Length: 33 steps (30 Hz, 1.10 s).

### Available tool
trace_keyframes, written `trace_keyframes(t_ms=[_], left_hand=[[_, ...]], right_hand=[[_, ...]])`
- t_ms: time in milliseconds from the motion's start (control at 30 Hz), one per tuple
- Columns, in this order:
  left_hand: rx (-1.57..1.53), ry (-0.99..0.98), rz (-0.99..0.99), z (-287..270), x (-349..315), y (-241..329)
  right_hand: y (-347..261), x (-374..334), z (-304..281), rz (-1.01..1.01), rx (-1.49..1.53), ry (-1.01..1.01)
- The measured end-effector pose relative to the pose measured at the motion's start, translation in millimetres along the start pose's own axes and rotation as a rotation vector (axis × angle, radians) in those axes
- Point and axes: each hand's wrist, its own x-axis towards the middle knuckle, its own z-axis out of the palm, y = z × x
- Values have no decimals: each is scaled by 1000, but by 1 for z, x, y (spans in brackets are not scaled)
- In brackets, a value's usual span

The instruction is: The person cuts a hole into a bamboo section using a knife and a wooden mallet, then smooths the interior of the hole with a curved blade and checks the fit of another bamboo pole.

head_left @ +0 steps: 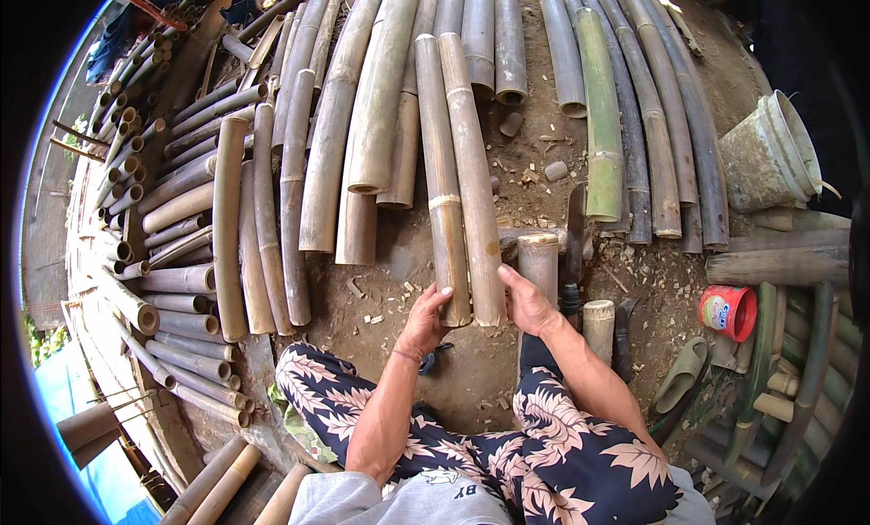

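Two narrow brown bamboo poles lie side by side in front of me, the left pole [441, 163] and the right pole [473, 172], their near ends over the dirt between my knees. My left hand [425, 318] grips the near end of the left pole, thumb on top. On the other side, my right hand [527, 302] holds the right pole near its end, its fingers mostly hidden beneath. Just beyond my right hand stands a short bamboo post [539, 258]. A long dark machete [575, 240] is beside that post.
Rows of bamboo poles [331, 144] lie ahead, with a green one [602, 117] to the right. Stacked bamboo [186, 280] fills the left side. At right are a dirty white bucket [766, 154], a red tub [728, 313], a sandal [681, 375] and a dark curved blade [623, 339].
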Motion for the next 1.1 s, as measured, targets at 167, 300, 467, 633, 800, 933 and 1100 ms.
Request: trace_keyframes(t_ms=[167, 300, 467, 633, 800, 933, 1100], left_hand=[[542, 469, 471, 28, 51, 80], [1039, 727, 916, 56, 91, 170], [783, 196, 357, 125, 94, 157], [549, 120, 521, 118, 86, 111], [305, -123, 351, 138, 50, 110], [12, -177, 375, 128, 44, 159], [-375, -254, 448, 108, 40, 177]], right_hand=[[-8, -2, 26, -101, -189, 95], [-3, -18, 45, -407, -774, 291], [31, -51, 36, -649, -1353, 235], [17, -53, 33, -259, -576, 114], [42, -74, 16, -310, -1021, 243], [30, -106, 22, -638, -1520, 402], [-21, -159, 6, -343, -1295, 285]])
